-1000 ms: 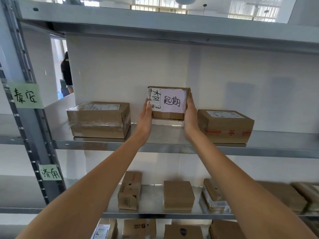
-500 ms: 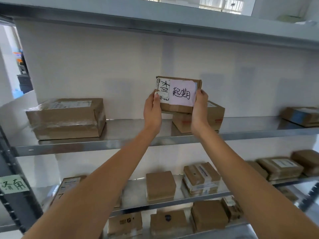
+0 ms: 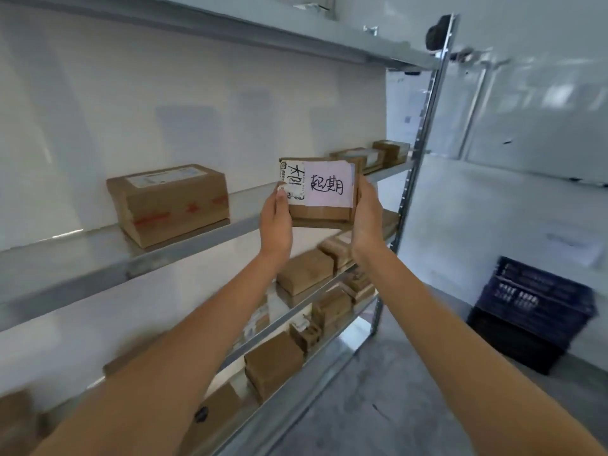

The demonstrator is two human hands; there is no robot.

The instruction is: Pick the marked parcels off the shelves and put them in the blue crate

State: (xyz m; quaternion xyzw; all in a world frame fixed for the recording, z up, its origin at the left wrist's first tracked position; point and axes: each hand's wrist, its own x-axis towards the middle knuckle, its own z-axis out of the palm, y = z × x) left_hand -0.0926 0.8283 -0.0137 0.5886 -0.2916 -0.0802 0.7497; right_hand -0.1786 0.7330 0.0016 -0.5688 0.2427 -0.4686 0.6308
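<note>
A small cardboard parcel with a pink handwritten note on its front is held in the air in front of the shelves. My left hand grips its left side and my right hand grips its right side. The parcel is clear of the shelf board. The blue crate, dark and slatted, stands on the floor at the lower right, past the end of the shelving.
A metal shelf unit runs along the left with several brown parcels on its levels, one larger box with red tape at left. A shelf upright marks the rack's right end. Grey floor lies between rack and crate.
Both hands lifted the marked parcel off the shelf and carried it away. The view has swung right, so the rack's end and the blue crate now show.
</note>
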